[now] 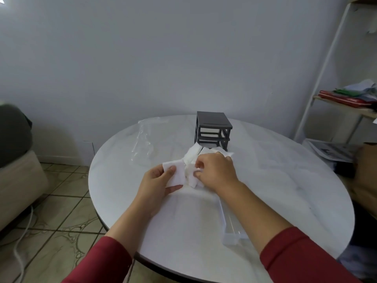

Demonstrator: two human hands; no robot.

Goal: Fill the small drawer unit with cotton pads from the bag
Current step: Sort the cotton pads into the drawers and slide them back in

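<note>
A dark grey drawer unit frame [213,127] stands near the far edge of the round white table [285,180], its slots empty. Several white square cotton pads [192,153] lie in a loose pile just in front of it. My left hand [157,180] pinches a small stack of pads [177,175] between thumb and fingers. My right hand [216,170] has its fingers curled on pads [193,179] in the pile. A clear plastic drawer [230,227] lies on the table under my right forearm. The empty clear bag [145,139] lies at the left of the pile.
A white shelf rack [326,78] with red and green items stands at the right, papers [330,153] below it. A beige sofa [18,180] sits at the left on the tiled floor, with a white cable [22,237] beside it.
</note>
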